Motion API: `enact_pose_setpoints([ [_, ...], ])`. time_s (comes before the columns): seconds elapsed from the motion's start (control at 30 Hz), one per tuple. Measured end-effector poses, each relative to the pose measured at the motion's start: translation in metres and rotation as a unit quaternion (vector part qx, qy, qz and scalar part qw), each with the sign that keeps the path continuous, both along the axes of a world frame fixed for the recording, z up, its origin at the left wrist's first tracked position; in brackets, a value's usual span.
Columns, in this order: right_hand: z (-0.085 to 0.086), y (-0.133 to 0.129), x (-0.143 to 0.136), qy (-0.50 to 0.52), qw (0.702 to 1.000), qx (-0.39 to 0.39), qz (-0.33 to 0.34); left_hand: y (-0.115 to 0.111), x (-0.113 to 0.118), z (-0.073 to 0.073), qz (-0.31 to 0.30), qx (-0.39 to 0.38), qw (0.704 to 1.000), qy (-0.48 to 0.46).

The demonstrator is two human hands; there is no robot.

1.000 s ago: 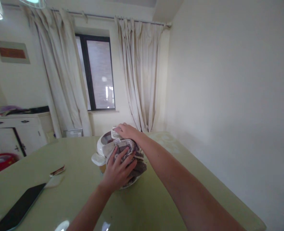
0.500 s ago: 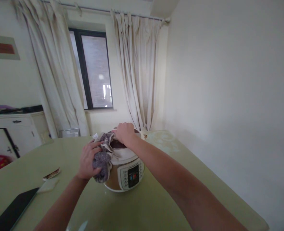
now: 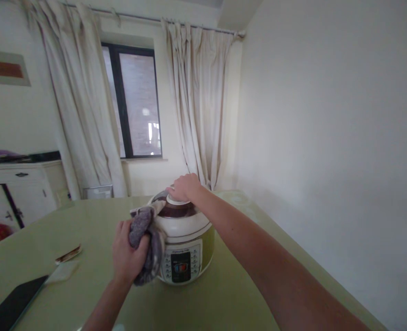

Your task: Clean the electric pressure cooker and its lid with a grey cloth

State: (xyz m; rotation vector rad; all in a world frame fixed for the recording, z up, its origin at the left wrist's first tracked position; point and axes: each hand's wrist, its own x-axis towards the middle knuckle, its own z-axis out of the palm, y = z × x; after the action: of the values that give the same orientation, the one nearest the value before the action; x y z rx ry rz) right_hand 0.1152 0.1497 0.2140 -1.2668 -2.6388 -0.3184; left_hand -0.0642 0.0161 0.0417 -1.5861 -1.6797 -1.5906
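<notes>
Left hand (image 3: 127, 255) clenched round bunched grey cloth (image 3: 144, 243), cloth pressed against left flank of electric cooker (image 3: 183, 243). Right hand (image 3: 184, 187) rests on lid knob (image 3: 174, 199), fingers curled over it, apparently steadying it. Cooker stands on tabletop (image 3: 224, 294) between hands, control panel facing the person. Cloth: soft, limp, light; conforms to any grip. Cooker: likely heavy, rigid, glossy shell probably slippery; best held by knob or low around body. Dark tablet (image 3: 10, 305) well left of left hand.
</notes>
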Motion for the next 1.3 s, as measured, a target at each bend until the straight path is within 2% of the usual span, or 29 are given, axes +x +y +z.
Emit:
enact_pose_setpoints([
  [0.07, 0.001, 0.000, 0.004, -0.007, 1.000, 0.006, -0.024, -0.017, 0.029, -0.001, -0.012, 0.035, 0.997, 0.074],
  [0.13, 0.002, -0.002, 0.006, 0.003, 0.999, 0.008, -0.031, -0.025, 0.058, -0.002, 0.003, 0.065, 0.985, 0.158],
  [0.23, 0.002, -0.005, 0.007, -0.001, 1.000, 0.011, -0.025, -0.021, 0.095, -0.008, -0.001, 0.084, 0.957, 0.278],
  [0.33, 0.001, -0.007, 0.008, -0.011, 1.000, 0.011, -0.008, -0.012, 0.119, -0.022, -0.027, 0.092, 0.911, 0.400],
  [0.47, -0.003, -0.010, 0.011, 0.012, 1.000, 0.006, -0.006, -0.011, 0.133, -0.059, -0.023, 0.071, 0.830, 0.552],
  [0.57, -0.008, -0.012, 0.013, 0.031, 0.998, 0.040, 0.022, -0.019, 0.131, -0.087, -0.063, 0.058, 0.767, 0.636],
  [0.67, -0.013, -0.012, 0.015, 0.031, 0.997, 0.049, 0.058, -0.027, 0.119, -0.095, -0.116, 0.092, 0.725, 0.673],
  [0.73, -0.016, -0.008, 0.015, 0.038, 0.996, 0.043, 0.074, -0.030, 0.106, -0.088, -0.122, 0.103, 0.723, 0.672],
  [0.8, -0.019, -0.003, 0.014, 0.056, 0.993, 0.042, 0.090, -0.030, 0.091, -0.073, -0.124, 0.112, 0.742, 0.650],
  [0.83, -0.021, 0.001, 0.013, 0.070, 0.992, 0.037, 0.096, -0.029, 0.083, -0.065, -0.127, 0.119, 0.764, 0.621],
  [0.9, -0.023, 0.009, 0.011, 0.106, 0.989, 0.008, 0.101, -0.026, 0.071, -0.045, -0.130, 0.132, 0.826, 0.532],
  [1.0, -0.022, 0.021, 0.007, 0.159, 0.979, -0.085, 0.091, -0.019, 0.069, -0.010, -0.092, 0.128, 0.911, 0.381],
  [1.1, -0.021, 0.031, 0.006, 0.209, 0.959, -0.162, 0.102, -0.012, 0.089, 0.021, -0.047, 0.106, 0.951, 0.285],
  [1.17, -0.020, 0.036, 0.008, 0.225, 0.949, -0.188, 0.116, -0.005, 0.109, 0.030, -0.060, 0.091, 0.950, 0.291],
  [1.2, -0.021, 0.038, 0.009, 0.227, 0.947, -0.193, 0.123, -0.001, 0.119, 0.029, -0.076, 0.082, 0.940, 0.321],
  [1.23, -0.022, 0.039, 0.010, 0.227, 0.946, -0.193, 0.129, 0.004, 0.129, 0.024, -0.093, 0.071, 0.923, 0.368],
  [1.3, -0.023, 0.040, 0.012, 0.228, 0.946, -0.184, 0.140, 0.013, 0.148, 0.006, -0.116, 0.034, 0.870, 0.477],
])
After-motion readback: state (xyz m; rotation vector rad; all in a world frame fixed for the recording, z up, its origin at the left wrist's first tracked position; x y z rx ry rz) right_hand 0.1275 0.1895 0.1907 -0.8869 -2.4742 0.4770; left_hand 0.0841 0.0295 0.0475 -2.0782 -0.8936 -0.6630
